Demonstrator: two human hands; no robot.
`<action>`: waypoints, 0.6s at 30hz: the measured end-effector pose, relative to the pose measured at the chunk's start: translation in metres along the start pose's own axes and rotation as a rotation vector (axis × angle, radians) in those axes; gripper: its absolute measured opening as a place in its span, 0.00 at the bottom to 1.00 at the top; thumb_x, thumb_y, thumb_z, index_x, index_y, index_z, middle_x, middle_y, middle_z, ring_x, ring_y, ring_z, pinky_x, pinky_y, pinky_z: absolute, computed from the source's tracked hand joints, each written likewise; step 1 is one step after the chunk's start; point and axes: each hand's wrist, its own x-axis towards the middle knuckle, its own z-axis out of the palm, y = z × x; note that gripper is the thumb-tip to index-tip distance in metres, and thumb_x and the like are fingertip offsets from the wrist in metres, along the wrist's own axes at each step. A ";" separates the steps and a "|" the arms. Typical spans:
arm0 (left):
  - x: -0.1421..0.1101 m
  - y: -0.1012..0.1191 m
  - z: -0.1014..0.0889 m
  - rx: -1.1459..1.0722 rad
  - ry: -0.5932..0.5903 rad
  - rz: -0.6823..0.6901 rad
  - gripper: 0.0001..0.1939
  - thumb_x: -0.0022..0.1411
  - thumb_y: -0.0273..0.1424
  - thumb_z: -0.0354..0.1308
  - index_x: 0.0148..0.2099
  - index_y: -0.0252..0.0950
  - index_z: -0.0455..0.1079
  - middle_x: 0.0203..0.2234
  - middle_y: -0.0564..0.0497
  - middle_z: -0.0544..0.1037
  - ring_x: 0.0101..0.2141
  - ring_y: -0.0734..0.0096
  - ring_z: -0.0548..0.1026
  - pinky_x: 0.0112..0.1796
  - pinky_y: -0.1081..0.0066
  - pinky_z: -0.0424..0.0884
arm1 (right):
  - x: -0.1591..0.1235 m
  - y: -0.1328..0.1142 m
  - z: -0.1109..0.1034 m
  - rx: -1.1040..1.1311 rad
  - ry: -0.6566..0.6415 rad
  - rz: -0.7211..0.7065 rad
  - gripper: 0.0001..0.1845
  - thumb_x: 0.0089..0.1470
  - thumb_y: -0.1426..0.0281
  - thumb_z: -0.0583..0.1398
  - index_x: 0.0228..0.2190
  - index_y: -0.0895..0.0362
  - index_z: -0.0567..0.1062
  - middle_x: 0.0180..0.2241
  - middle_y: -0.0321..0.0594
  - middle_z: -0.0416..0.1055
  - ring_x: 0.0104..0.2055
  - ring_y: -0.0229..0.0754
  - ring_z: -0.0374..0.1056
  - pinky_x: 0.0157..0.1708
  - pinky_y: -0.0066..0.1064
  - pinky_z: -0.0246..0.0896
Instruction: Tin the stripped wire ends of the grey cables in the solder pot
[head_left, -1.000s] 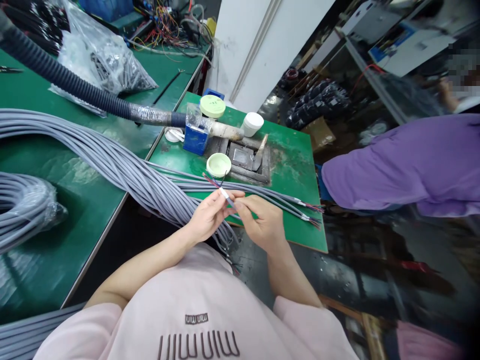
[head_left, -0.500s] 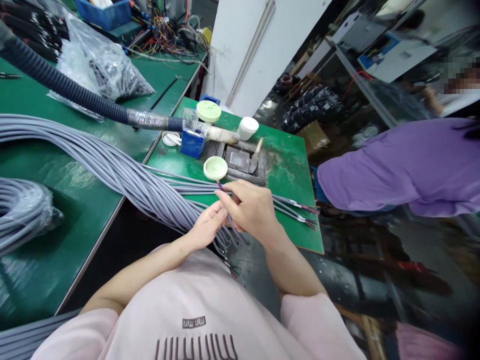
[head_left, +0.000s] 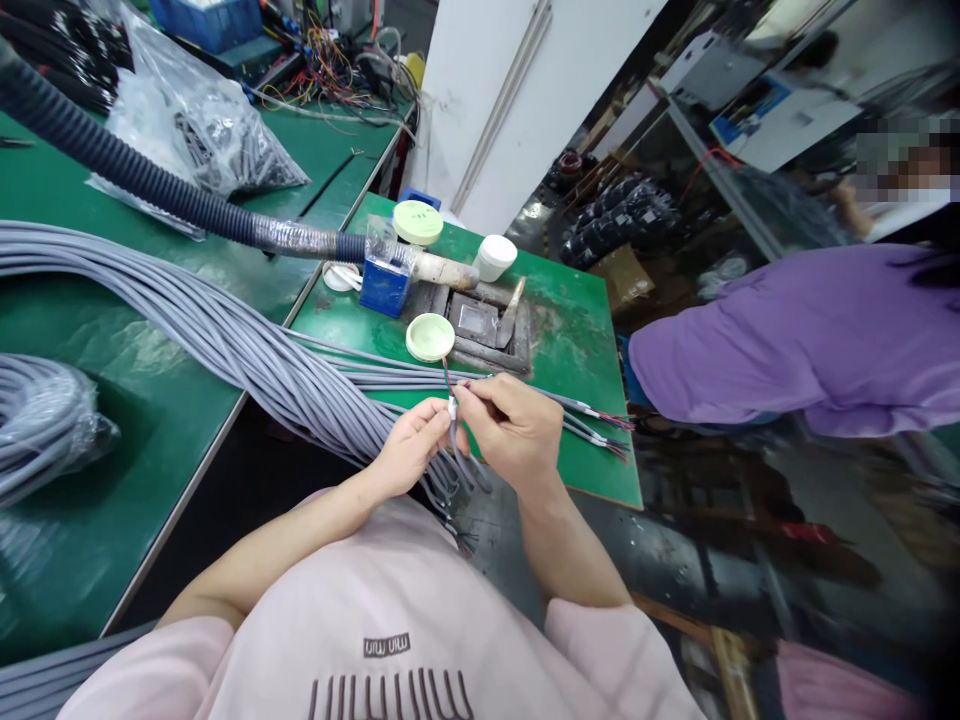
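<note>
My left hand (head_left: 420, 440) grips a grey cable (head_left: 454, 432) just below its stripped end, where a white band shows. Thin coloured wires (head_left: 448, 375) fan out from that end, some pointing at the pale green dish (head_left: 430, 338). Pinched at the fingertips of my right hand (head_left: 510, 415) are one or more of these wires, partly hidden by the fingers. Beneath and beside both hands runs a thick bundle of grey cables (head_left: 247, 350). Several cable ends with bare coloured wires (head_left: 611, 420) lie to the right on the green board.
Behind the dish sit a framed metal solder pot (head_left: 476, 318) with a scraper (head_left: 511, 312), a white jar (head_left: 496, 257), a green lid (head_left: 417, 222) and a blue box (head_left: 385, 285). A ribbed hose (head_left: 187, 205) crosses from the left. At right is a person in purple (head_left: 780, 335).
My right hand has moved slightly right and down, away from the left fingers. The cable's white band and spread coloured wires now show between the hands.
</note>
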 end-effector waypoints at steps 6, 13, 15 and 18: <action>0.003 0.009 -0.002 -0.069 0.103 -0.062 0.18 0.55 0.43 0.65 0.37 0.34 0.68 0.20 0.53 0.75 0.23 0.74 0.73 0.29 0.74 0.69 | -0.006 0.014 -0.010 -0.050 0.043 -0.106 0.05 0.55 0.75 0.60 0.32 0.55 0.77 0.25 0.35 0.74 0.24 0.35 0.67 0.27 0.27 0.63; 0.004 0.015 -0.001 -0.144 0.152 -0.097 0.14 0.57 0.38 0.64 0.33 0.32 0.70 0.22 0.52 0.74 0.25 0.74 0.73 0.31 0.74 0.68 | -0.012 0.041 -0.017 -0.016 -0.249 -0.392 0.17 0.59 0.75 0.54 0.47 0.51 0.75 0.45 0.43 0.76 0.51 0.45 0.69 0.48 0.41 0.67; 0.005 0.015 0.000 -0.178 0.174 -0.088 0.11 0.57 0.35 0.64 0.32 0.31 0.71 0.24 0.52 0.74 0.27 0.75 0.73 0.32 0.75 0.69 | -0.013 0.045 -0.014 -0.027 -0.318 -0.460 0.19 0.60 0.76 0.53 0.48 0.51 0.74 0.50 0.43 0.74 0.57 0.46 0.65 0.51 0.43 0.64; 0.006 0.016 0.001 -0.222 0.214 -0.077 0.08 0.56 0.31 0.65 0.33 0.31 0.72 0.27 0.53 0.74 0.29 0.77 0.72 0.34 0.76 0.69 | -0.014 0.050 -0.010 -0.052 -0.360 -0.520 0.18 0.59 0.76 0.54 0.48 0.52 0.75 0.51 0.44 0.74 0.58 0.46 0.63 0.52 0.43 0.63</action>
